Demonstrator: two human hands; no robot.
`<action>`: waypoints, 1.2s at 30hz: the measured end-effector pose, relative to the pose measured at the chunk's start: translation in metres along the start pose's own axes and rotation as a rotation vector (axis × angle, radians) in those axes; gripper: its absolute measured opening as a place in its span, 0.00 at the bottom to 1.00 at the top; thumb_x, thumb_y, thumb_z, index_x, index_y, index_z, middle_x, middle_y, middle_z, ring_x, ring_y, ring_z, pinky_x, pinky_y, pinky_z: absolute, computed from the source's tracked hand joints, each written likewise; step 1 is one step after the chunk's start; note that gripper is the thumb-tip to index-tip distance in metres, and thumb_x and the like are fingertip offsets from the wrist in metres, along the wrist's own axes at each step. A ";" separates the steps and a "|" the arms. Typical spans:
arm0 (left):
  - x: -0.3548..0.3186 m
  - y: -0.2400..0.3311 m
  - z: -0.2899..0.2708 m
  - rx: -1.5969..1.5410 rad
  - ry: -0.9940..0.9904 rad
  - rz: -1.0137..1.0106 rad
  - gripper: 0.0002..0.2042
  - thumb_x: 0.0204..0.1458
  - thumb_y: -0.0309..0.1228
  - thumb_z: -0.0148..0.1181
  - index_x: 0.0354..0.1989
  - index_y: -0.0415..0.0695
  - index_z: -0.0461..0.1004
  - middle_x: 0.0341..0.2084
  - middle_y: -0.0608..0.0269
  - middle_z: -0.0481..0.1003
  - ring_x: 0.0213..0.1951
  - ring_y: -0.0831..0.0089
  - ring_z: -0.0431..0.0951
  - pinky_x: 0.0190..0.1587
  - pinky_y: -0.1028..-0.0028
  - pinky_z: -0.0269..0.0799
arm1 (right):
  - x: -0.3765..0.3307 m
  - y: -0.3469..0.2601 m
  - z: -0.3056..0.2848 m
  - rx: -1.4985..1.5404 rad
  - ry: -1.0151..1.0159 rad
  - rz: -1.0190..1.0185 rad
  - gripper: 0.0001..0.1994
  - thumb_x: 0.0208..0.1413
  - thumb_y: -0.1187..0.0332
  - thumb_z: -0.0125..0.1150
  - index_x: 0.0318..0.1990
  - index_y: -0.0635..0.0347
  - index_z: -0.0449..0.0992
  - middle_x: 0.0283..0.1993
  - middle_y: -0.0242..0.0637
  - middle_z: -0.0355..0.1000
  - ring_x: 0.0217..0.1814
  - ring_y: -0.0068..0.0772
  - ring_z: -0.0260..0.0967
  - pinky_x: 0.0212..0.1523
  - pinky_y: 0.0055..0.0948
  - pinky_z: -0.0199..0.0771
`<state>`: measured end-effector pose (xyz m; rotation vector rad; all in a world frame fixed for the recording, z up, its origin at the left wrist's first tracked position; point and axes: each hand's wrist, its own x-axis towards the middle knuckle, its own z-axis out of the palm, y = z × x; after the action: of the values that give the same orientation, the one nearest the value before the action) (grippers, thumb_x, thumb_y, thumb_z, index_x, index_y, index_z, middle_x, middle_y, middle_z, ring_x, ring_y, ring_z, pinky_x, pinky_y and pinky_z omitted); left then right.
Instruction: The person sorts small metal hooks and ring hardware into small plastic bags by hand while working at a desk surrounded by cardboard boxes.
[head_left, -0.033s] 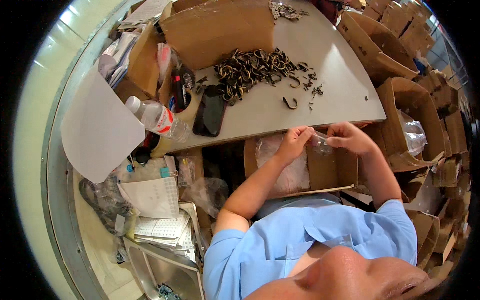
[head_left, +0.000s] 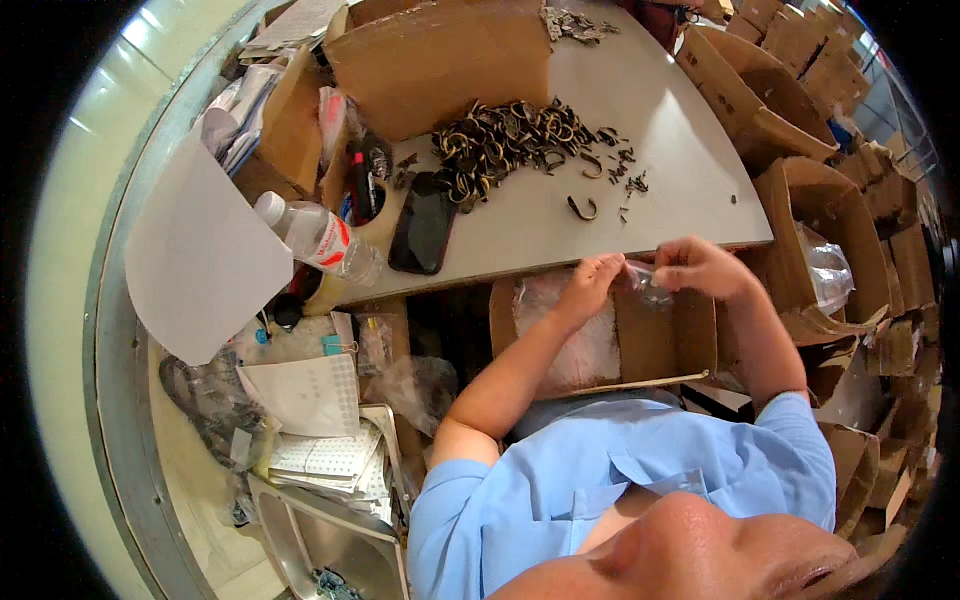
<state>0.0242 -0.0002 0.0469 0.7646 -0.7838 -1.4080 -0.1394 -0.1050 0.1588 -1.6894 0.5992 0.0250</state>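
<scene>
Clear bag (head_left: 648, 290) sits between my left hand (head_left: 592, 287) and right hand (head_left: 700, 270), both sets of fingers pinched narrow on its film, open carton (head_left: 665, 345) below them. I'd keep pinches light, edges level, no tugging; thin plastic likely slips or creases.

The pale grey tabletop (head_left: 690, 200) carries a heap of dark hooks (head_left: 508, 142), scattered small pieces (head_left: 637, 184) beside it, and a phone (head_left: 422, 225) near the front edge's left end.
</scene>
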 end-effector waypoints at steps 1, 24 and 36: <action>0.004 -0.009 -0.005 0.009 -0.005 0.009 0.13 0.57 0.36 0.49 0.31 0.38 0.74 0.28 0.67 0.74 0.31 0.79 0.71 0.37 0.78 0.67 | 0.006 -0.021 -0.009 0.000 -0.056 0.016 0.11 0.52 0.62 0.60 0.26 0.58 0.69 0.23 0.24 0.65 0.26 0.14 0.60 0.28 0.18 0.60; -0.021 -0.063 0.003 1.934 -0.768 -0.207 0.31 0.36 0.27 0.65 0.54 0.52 0.65 0.54 0.56 0.62 0.57 0.51 0.60 0.53 0.57 0.66 | 0.021 0.026 0.023 0.084 0.073 -0.209 0.06 0.53 0.70 0.59 0.35 0.63 0.71 0.31 0.27 0.68 0.33 0.16 0.62 0.36 0.20 0.65; 0.008 -0.017 -0.011 1.231 -0.490 -0.532 0.11 0.48 0.33 0.56 0.36 0.40 0.76 0.31 0.55 0.77 0.35 0.66 0.75 0.38 0.68 0.69 | -0.020 0.104 0.048 -0.131 0.320 -0.091 0.11 0.51 0.67 0.60 0.35 0.66 0.73 0.30 0.37 0.71 0.32 0.29 0.67 0.35 0.28 0.67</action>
<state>0.0238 -0.0082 0.0265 1.6711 -2.0130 -1.5126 -0.1827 -0.0622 0.0602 -1.8617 0.7710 -0.2813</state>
